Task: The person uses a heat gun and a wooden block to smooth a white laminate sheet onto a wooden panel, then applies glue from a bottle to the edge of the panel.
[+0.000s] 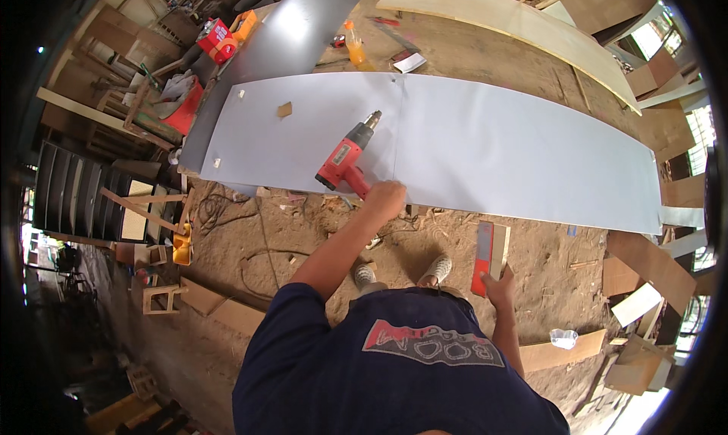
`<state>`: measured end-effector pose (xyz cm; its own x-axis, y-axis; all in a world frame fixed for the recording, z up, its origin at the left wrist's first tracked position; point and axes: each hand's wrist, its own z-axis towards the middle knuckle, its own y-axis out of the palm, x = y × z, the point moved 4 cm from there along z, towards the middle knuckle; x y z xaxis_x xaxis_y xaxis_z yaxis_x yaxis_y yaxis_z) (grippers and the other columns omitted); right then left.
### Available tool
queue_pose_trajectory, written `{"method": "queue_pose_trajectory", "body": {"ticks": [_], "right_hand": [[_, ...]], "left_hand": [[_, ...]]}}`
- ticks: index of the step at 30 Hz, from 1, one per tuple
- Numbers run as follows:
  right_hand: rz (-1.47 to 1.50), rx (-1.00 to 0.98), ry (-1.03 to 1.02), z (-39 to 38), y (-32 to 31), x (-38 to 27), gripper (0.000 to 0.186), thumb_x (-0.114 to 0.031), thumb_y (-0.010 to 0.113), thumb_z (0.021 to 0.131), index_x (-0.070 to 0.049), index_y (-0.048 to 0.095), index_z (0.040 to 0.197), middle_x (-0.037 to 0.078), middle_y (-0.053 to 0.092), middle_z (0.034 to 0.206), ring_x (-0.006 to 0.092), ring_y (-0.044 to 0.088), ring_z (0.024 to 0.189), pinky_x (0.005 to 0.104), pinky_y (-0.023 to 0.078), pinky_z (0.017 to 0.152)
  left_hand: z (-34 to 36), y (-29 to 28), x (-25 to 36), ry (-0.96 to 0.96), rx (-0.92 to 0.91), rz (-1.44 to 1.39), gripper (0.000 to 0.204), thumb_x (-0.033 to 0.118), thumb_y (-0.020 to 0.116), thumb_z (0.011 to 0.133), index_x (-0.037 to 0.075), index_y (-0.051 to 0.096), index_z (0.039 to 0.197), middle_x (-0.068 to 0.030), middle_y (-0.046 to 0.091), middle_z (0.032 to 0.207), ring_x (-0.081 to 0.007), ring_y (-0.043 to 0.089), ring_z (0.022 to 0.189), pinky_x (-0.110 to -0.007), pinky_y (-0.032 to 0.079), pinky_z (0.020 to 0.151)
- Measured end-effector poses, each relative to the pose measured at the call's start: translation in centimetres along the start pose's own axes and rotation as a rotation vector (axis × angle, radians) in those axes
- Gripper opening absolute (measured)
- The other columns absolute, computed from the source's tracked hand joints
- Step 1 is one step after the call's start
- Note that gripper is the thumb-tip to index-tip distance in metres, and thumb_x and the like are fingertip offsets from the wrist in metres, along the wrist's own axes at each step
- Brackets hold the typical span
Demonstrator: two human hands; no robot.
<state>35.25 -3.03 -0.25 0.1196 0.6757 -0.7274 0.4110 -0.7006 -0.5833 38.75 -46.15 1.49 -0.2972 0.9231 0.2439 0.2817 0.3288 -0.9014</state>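
My left hand (385, 201) is closed round the handle of a red heat gun (343, 158), whose dark and silver nozzle points toward the far side of a long white sheet (516, 154) laid across the work surface. A small brown square (284, 109) rests on the sheet's left half, and a crease or seam runs near its middle. Lower right, beside the sheet's near edge, my right hand (497, 287) grips a flat rectangular tool (482, 249) with red, grey and pale wood-coloured parts, held upright.
Beyond the sheet are an orange bottle (354, 47), a pale board (500, 14) and a shiny dark panel (288, 25). A red can (218, 42) and red bin (180, 109) stand left. Cables (224, 211) lie on the dirt floor; wood offcuts (629, 268) lie right.
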Motion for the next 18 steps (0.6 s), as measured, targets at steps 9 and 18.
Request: {"method": "queue_pose_trajectory", "body": {"ticks": [9,18], "right_hand": [[-0.001,-0.053,-0.034,2.0,-0.4,-0.5,0.045,-0.014,0.086,0.084,0.001,0.069,0.123,0.013,0.079,0.105,0.0227,0.076,0.094,0.0387,0.058,0.085],[0.051,-0.316,-0.276,4.7,2.2,-9.5,0.052,-0.02,0.088,0.084,0.004,0.069,0.126,0.016,0.079,0.103,0.0252,0.076,0.097,0.0405,0.058,0.086]], "left_hand": [[-4.2,-4.5,-7.2,-0.175,0.969,-0.072,0.045,0.03,0.083,0.086,0.004,0.068,0.119,-0.0172,0.071,0.116,-0.0384,0.065,0.118,-0.052,0.053,0.101],[-2.5,-4.6,-13.4,-0.651,0.527,-0.149,0.087,0.054,0.09,0.078,0.001,0.055,0.137,-0.0188,0.066,0.127,-0.0362,0.063,0.124,-0.051,0.052,0.104]]}}
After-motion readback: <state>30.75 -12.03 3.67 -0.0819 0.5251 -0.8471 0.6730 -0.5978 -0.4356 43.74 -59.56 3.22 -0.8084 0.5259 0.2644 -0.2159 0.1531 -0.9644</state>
